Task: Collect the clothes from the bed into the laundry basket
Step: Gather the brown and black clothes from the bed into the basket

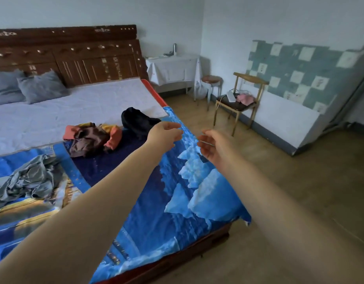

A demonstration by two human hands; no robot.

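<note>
Three heaps of clothes lie on the bed (78,103): a black garment (138,119) near the right edge, a brown and orange bundle (93,138) left of it, and a crumpled grey garment (31,179) at the lower left. My left hand (166,133) is stretched out over the blue printed bedspread (177,201), just right of the black garment, fingers relaxed and holding nothing. My right hand (211,147) hangs beside it over the bed's right edge, palm turned inward, fingers loose, holding nothing. No laundry basket is in view.
Two grey pillows (41,87) lean on the wooden headboard (74,56). A white-draped table (175,68), a round stool (211,80) and a wooden chair (238,101) with pink items stand along the far wall. A patterned mattress (299,89) leans on the right wall. Brown floor (299,191) lies right of the bed.
</note>
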